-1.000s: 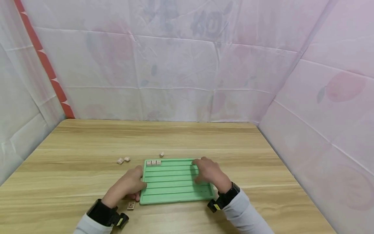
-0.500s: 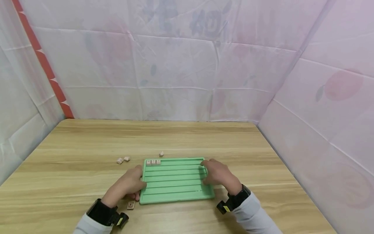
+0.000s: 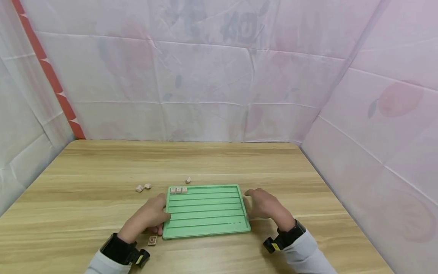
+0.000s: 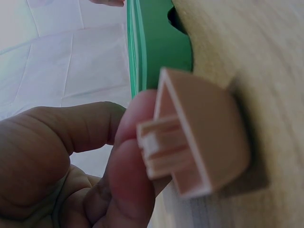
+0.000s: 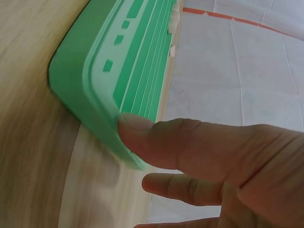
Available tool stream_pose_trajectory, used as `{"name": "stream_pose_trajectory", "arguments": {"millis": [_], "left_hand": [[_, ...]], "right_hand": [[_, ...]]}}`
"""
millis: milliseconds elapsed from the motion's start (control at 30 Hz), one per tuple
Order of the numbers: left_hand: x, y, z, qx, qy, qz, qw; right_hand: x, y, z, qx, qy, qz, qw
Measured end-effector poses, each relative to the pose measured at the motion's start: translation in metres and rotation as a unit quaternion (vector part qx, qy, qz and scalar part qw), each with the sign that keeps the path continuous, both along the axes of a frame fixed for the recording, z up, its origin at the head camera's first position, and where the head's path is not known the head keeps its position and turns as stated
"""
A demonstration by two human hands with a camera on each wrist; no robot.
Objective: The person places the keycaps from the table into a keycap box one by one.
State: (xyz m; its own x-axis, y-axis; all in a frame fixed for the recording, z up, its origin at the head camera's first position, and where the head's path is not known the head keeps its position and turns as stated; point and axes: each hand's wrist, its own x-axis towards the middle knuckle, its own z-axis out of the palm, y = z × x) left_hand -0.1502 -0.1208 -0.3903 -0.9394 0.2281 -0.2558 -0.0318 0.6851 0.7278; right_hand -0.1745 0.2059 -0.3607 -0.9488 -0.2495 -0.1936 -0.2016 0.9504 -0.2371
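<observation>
In the head view a shallow green tray (image 3: 207, 220) with ridged rows lies on the table. Three pale keycaps (image 3: 179, 190) sit side by side in its top left row. My left hand (image 3: 149, 216) grips the tray's left edge, thumb over the rim. Close by its curled fingers, a loose pinkish keycap (image 4: 209, 128) shows its hollow underside and stem in the left wrist view. Just off the tray's right edge, my right hand (image 3: 266, 205) holds nothing. Its thumb (image 5: 161, 142) overlaps the tray's side in the right wrist view; whether it touches is unclear.
Two loose keycaps (image 3: 143, 187) lie together beyond my left hand. Another single keycap (image 3: 188, 180) lies just behind the tray. The wooden table (image 3: 191, 160) is bounded by pale printed sheets (image 3: 205, 76) at the back and sides.
My right hand has moved right, from over the tray's right part to beside its right edge. My left hand and the keycaps keep their places.
</observation>
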Motion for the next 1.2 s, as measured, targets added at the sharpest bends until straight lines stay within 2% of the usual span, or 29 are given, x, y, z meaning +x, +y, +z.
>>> {"name": "stream_pose_trajectory", "arguments": {"millis": [200, 633, 1200], "left_hand": [[0.001, 0.001, 0.002, 0.01, -0.002, 0.001, 0.9999], [0.002, 0.001, 0.003, 0.008, 0.001, -0.001, 1.0], [0.002, 0.001, 0.002, 0.011, -0.002, 0.002, 0.9999]], "right_hand": [[0.003, 0.011, 0.002, -0.012, -0.002, -0.012, 1.0], [0.002, 0.022, 0.004, -0.025, -0.009, -0.008, 1.0], [0.007, 0.023, -0.004, -0.002, 0.001, -0.016, 1.0]]}}
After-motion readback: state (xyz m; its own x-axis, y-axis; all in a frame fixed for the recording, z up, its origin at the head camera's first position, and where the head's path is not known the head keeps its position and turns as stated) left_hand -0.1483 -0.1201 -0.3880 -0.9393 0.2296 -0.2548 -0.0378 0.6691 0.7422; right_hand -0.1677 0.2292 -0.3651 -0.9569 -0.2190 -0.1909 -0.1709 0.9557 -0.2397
